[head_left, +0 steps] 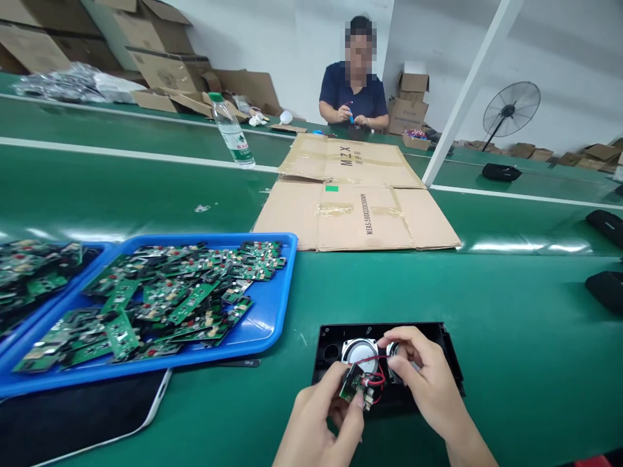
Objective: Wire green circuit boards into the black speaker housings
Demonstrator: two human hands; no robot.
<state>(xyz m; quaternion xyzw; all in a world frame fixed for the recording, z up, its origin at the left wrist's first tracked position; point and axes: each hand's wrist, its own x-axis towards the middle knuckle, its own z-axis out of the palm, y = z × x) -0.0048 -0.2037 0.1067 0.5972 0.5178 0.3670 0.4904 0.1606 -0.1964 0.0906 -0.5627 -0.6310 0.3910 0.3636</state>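
Note:
My left hand (331,415) pinches a small green circuit board (356,386) between thumb and fingers, over the front of a black plastic speaker housing (438,334). Red wires (377,379) loop from the board toward the speakers. One round speaker (361,352) with a pale cone sits face up in the housing, left of centre. My right hand (421,370) has its thumb and fingers closed around a second speaker (393,362), which they partly cover. Whether that speaker is seated or lifted I cannot tell.
A blue tray (287,305) heaped with circuit boards (195,301) stands left, beside another tray. Below it lies a dark flat device (82,415). Flattened cardboard (360,214) spans the bench ahead, with a water bottle (233,133) nearby. Across sits a person (353,97). Black cases (606,288) lie right.

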